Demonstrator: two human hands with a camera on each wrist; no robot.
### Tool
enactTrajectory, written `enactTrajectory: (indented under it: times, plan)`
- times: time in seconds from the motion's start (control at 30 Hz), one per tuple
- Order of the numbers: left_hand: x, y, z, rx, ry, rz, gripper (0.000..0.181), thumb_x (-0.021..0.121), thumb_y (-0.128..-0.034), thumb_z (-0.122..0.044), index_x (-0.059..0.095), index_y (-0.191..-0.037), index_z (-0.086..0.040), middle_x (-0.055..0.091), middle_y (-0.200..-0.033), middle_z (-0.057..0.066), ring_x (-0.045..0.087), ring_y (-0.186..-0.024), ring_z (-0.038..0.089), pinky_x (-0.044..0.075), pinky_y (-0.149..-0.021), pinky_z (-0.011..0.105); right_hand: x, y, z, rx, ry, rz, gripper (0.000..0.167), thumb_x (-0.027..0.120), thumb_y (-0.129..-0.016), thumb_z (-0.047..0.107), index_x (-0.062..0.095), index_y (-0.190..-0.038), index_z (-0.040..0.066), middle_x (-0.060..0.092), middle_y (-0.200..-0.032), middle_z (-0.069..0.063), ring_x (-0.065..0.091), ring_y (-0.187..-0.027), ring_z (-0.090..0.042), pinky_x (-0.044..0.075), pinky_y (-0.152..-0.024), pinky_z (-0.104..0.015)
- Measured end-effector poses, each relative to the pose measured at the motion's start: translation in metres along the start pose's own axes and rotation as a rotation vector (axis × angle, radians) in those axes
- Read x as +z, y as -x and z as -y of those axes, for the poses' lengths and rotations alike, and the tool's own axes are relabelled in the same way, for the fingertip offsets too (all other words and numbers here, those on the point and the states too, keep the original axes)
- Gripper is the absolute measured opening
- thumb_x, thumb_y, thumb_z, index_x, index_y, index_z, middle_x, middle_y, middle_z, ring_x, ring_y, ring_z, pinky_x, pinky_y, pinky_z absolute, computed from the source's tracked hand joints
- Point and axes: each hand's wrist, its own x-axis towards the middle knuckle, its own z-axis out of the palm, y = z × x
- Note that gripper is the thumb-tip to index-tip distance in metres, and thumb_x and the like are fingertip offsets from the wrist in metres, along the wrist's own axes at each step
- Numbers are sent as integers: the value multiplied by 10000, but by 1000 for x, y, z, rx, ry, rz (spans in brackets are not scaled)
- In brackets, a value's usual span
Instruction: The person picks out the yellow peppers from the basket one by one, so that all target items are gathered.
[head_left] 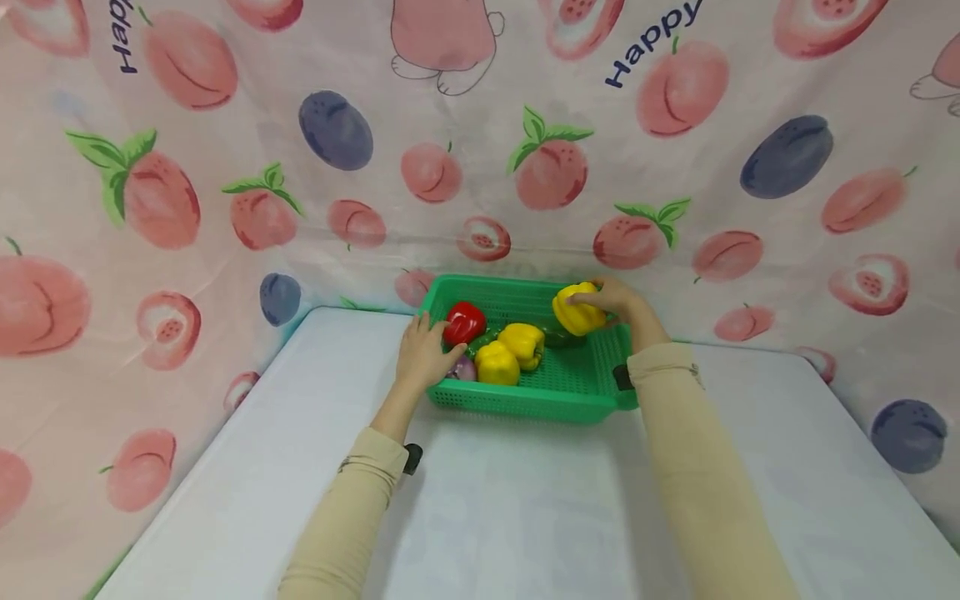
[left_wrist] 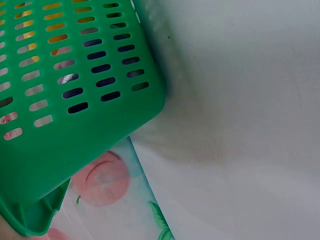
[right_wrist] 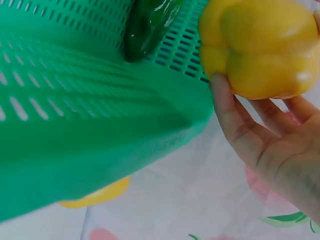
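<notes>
A green perforated plastic basket (head_left: 540, 406) stands near the back of the table. My left hand (head_left: 423, 354) holds its left rim, with the thumb and fingers over the edge. My right hand (head_left: 621, 302) grips a yellow bell pepper (head_left: 577, 310) above the basket's right end; the right wrist view shows fingers under the pepper (right_wrist: 265, 47). Inside lie a red bell pepper (head_left: 465, 322), two yellow bell peppers (head_left: 522, 344), a purple round vegetable (head_left: 461, 368) partly hidden by the left hand, and dark green long vegetables (right_wrist: 150, 30).
A white table (head_left: 517, 517) extends in front of the basket. Fruit-printed cloth (head_left: 480, 192) hangs close behind it and along the sides. In the right wrist view, part of a yellow object (right_wrist: 102, 194) shows below the basket's rim, mostly hidden.
</notes>
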Motion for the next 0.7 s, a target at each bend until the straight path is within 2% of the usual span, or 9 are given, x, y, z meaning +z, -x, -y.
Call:
enactTrajectory:
  times: [0.2, 0.37, 0.5, 0.7]
  plan:
    - [0, 0, 0, 4, 1, 12, 583, 550, -915, -419, 478, -1357, -46, 244, -1513, 277, 193, -1416, 431, 183, -1171, 525, 2, 6, -6, -58, -33, -52, 807, 589, -898, 389, 186, -1493, 22, 322, -1459, -254, 403, -1252, -389, 448, -981, -552]
    - [2, 1, 0, 10, 5, 24, 582, 540, -919, -418, 475, -1360, -43, 238, -1515, 279, 177, -1421, 431, 168, -1174, 524, 2, 19, -9, -94, -65, -107, 787, 591, -898, 387, 201, -1495, 54, 332, -1464, -243, 435, -1207, -362, 454, -966, -516]
    - [2, 2, 0, 11, 12, 24, 577, 531, -922, -417, 474, -1358, -43, 231, -1515, 282, 173, -1420, 436, 163, -1174, 530, 2, 29, -10, -124, -83, -138, 754, 582, -905, 383, 226, -1490, 67, 310, -1482, -237, 442, -1181, -351, 471, -934, -471]
    - [-2, 1, -1, 5, 6, 32, 585, 523, -924, -419, 461, -1370, -46, 222, -1519, 281, 168, -1420, 436, 163, -1172, 534, 0, 40, -11, -145, -108, -173, 731, 589, -902, 381, 253, -1486, 98, 272, -1513, -205, 417, -1195, -351, 452, -944, -480]
